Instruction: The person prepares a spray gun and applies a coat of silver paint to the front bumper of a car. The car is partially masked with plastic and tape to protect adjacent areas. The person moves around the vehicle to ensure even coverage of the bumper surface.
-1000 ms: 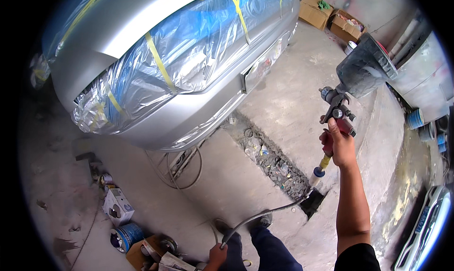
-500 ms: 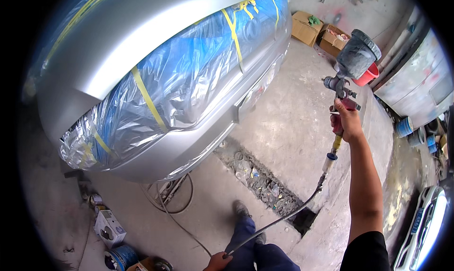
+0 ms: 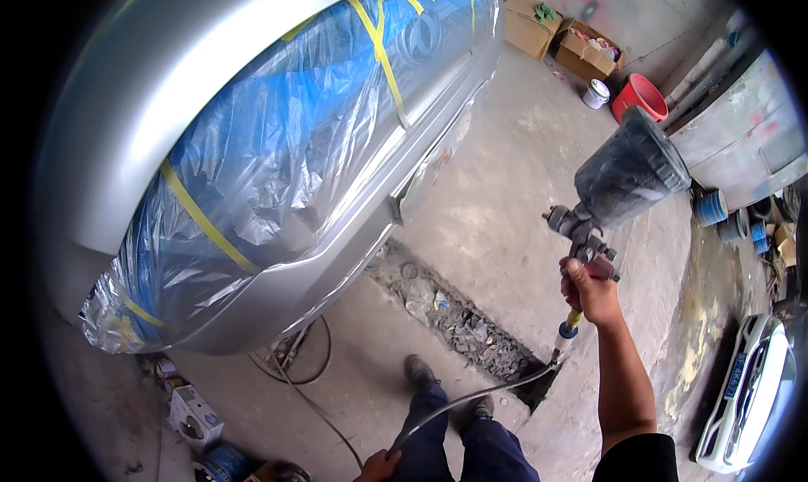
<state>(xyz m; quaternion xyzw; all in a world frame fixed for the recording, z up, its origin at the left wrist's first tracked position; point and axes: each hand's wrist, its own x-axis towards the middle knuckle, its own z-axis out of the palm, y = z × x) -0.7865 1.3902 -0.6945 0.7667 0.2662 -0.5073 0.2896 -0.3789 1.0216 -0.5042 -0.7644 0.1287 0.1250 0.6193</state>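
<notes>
My right hand (image 3: 591, 293) grips the handle of a paint spray gun (image 3: 585, 234) with a grey cup (image 3: 629, 172) on top, held upright to the right of a silver car (image 3: 168, 103). The car's front is wrapped in blue and clear plastic sheet (image 3: 278, 145) held by yellow tape. A grey air hose (image 3: 471, 398) runs from the gun's base down to my left hand (image 3: 379, 467), which holds it near the lower edge. My legs and dark shoes stand on the concrete floor between the two hands.
A debris-filled floor drain channel (image 3: 454, 318) runs diagonally under the bumper. Cardboard boxes (image 3: 560, 36), a red bucket (image 3: 640, 95) and a white can stand at the back. Tape rolls and a white car part (image 3: 745, 394) lie right. A small box (image 3: 195, 415) and cables sit lower left.
The view has swung closer to the car's front. My right hand with the spray gun has come lower and nearer. My left hand still holds the hose at the bottom.
</notes>
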